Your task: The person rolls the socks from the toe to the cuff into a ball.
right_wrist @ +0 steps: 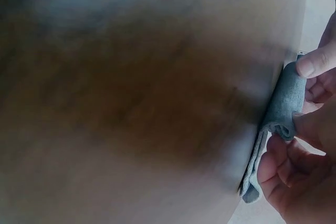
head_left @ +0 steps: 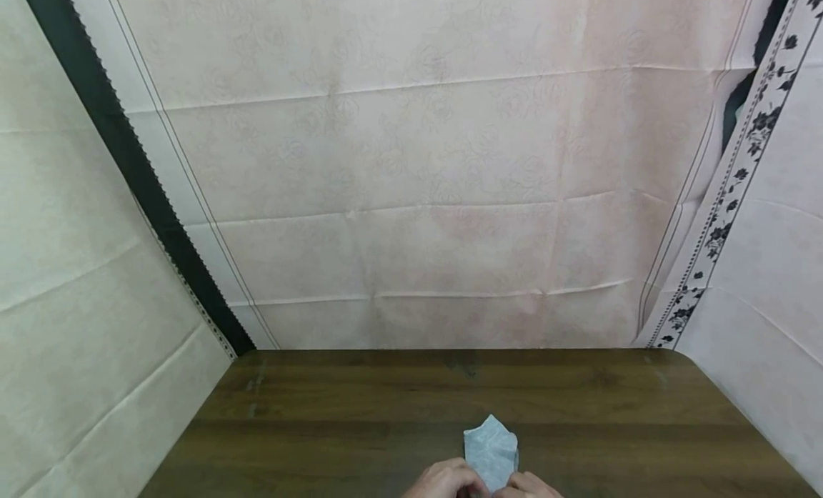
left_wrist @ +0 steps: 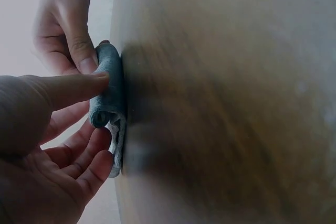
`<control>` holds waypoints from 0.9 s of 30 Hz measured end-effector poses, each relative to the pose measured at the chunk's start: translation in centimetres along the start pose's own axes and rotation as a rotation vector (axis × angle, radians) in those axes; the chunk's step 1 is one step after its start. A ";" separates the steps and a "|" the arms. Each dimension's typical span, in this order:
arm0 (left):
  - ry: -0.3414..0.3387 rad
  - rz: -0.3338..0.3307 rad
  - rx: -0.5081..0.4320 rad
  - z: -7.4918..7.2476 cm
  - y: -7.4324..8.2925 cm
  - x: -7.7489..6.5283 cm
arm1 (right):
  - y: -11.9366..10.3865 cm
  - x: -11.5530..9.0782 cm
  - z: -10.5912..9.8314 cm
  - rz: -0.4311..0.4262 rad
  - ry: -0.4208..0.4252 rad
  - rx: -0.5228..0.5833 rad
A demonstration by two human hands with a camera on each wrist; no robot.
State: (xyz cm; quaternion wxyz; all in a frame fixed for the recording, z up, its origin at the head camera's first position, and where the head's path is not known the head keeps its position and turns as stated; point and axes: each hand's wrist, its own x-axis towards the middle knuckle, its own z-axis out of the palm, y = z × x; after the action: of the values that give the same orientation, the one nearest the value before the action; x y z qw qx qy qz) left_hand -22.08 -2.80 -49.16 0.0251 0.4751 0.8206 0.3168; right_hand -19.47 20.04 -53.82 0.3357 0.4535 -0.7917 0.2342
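A small pale blue cloth (head_left: 491,448) lies at the near part of the wooden table, its far end flat and coming to a point. Its near part is wound into a tight roll (left_wrist: 111,92), seen in both wrist views. My left hand (head_left: 448,479) pinches one end of the roll, thumb on top and fingers curled beneath. At the other end my right hand (head_left: 529,485) grips it with thumb and fingers. In the right wrist view the layers of the loose cloth (right_wrist: 253,174) show below the roll. The head view cuts off both hands at the bottom.
The brown wooden table (head_left: 360,419) stretches away ahead and to both sides. Beyond its far edge hangs a creased pale cloth sheet (head_left: 424,198), with further sheets at left (head_left: 83,291) and right (head_left: 765,291).
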 end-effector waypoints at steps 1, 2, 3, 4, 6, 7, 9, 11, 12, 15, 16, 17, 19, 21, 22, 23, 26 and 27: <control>-0.004 0.000 -0.003 0.0 0.0 0.0 | 0.0 0.0 0.0 -0.004 0.004 -0.004; -0.006 0.000 -0.004 0.0 0.0 0.1 | 0.0 0.0 0.1 -0.005 0.009 -0.010; -0.012 -0.006 -0.014 0.0 0.0 0.1 | 0.0 0.0 0.1 0.000 0.012 -0.006; -0.017 -0.013 -0.020 0.0 0.0 0.1 | 0.0 0.0 0.1 -0.005 0.012 -0.006; -0.030 -0.027 -0.032 0.0 0.1 0.2 | 0.1 0.0 0.1 -0.009 0.006 -0.001; -0.034 -0.034 -0.034 0.0 0.1 0.3 | 0.1 0.0 0.0 -0.016 0.004 -0.001; -0.042 -0.040 -0.032 0.0 0.1 0.4 | 0.2 0.1 -0.1 -0.029 -0.007 0.007; -0.047 -0.037 -0.014 -0.1 0.2 0.4 | 0.4 0.1 -0.2 -0.047 -0.014 0.002; -0.047 -0.035 -0.008 -0.1 0.2 0.4 | 0.5 0.1 -0.3 -0.054 -0.015 0.002; -0.049 -0.041 -0.015 0.0 0.2 0.5 | 0.4 0.1 -0.5 -0.053 -0.008 -0.007; -0.050 -0.044 -0.009 0.0 0.2 0.5 | 0.3 0.1 -0.5 -0.041 0.000 -0.013; -0.049 -0.047 -0.007 0.0 0.2 0.5 | 0.1 0.1 -0.6 -0.022 0.005 -0.013; -0.054 -0.049 0.006 0.1 0.1 0.5 | -0.3 0.1 -0.7 0.017 0.020 -0.014; -0.059 -0.047 0.028 0.0 0.1 0.5 | -0.7 0.1 -0.8 0.062 0.023 -0.003; -0.061 -0.044 0.040 0.1 0.0 0.5 | -0.9 0.1 -0.8 0.080 0.026 0.007; -0.063 -0.042 0.047 0.1 0.0 0.6 | -1.0 0.1 -0.8 0.091 0.027 0.019; -0.073 -0.043 0.049 0.1 -0.1 0.7 | -1.2 0.0 -0.7 0.101 0.035 0.038; -0.068 -0.030 0.062 0.3 -0.4 0.7 | -1.2 0.0 -0.7 0.096 0.039 0.039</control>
State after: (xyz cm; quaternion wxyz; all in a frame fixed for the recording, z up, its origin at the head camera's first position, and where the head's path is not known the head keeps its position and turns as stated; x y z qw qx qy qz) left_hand -22.65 -2.25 -49.49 0.0431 0.4737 0.8358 0.2741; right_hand -18.23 19.93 -53.29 0.3304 0.4168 -0.8012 0.2742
